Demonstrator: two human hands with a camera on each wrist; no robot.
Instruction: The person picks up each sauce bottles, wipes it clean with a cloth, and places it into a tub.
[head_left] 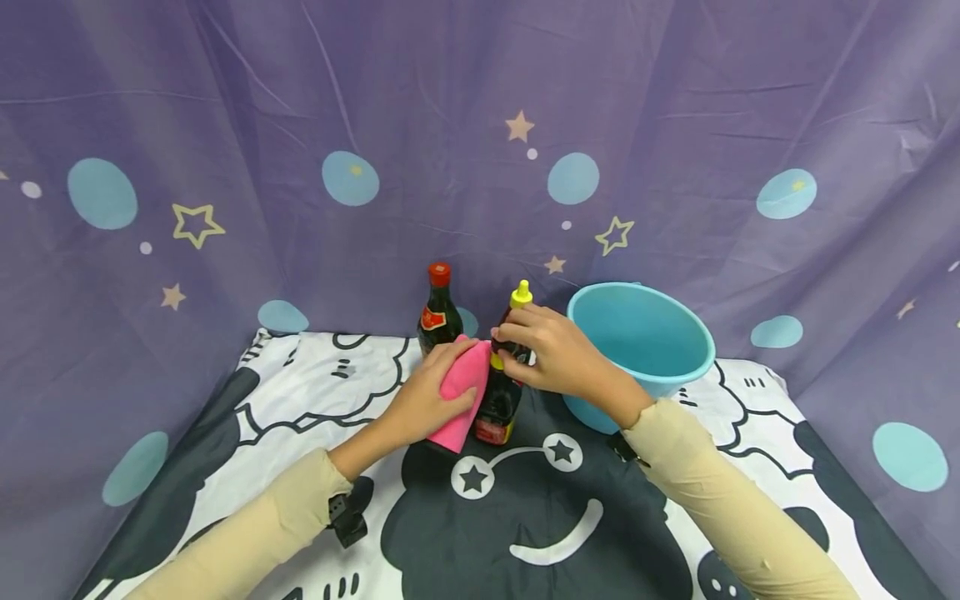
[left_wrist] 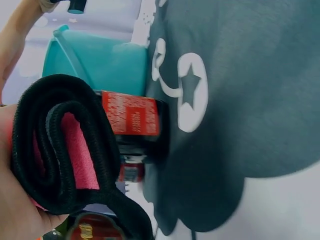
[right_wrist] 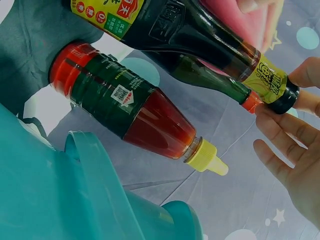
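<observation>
A folded pink cloth [head_left: 467, 379] with black edging is gripped in my left hand [head_left: 433, 398], against the left side of a dark sauce bottle [head_left: 498, 402]. My right hand [head_left: 558, 354] pinches that bottle's black cap [right_wrist: 286, 96] between thumb and fingers, as the right wrist view shows. The bottle stands upright, with a yellow band round its neck. Just behind it is a red-brown sauce bottle [right_wrist: 162, 125] with a yellow nozzle cap [head_left: 522, 293]. In the left wrist view the rolled cloth [left_wrist: 80, 155] hides part of the bottles.
A dark bottle with a red cap [head_left: 439, 312] stands behind my left hand. Right of the bottles is a light blue bucket [head_left: 645, 329], close to my right wrist. A purple patterned curtain [head_left: 450, 125] hangs behind the cartoon-print cloth on the table [head_left: 555, 500].
</observation>
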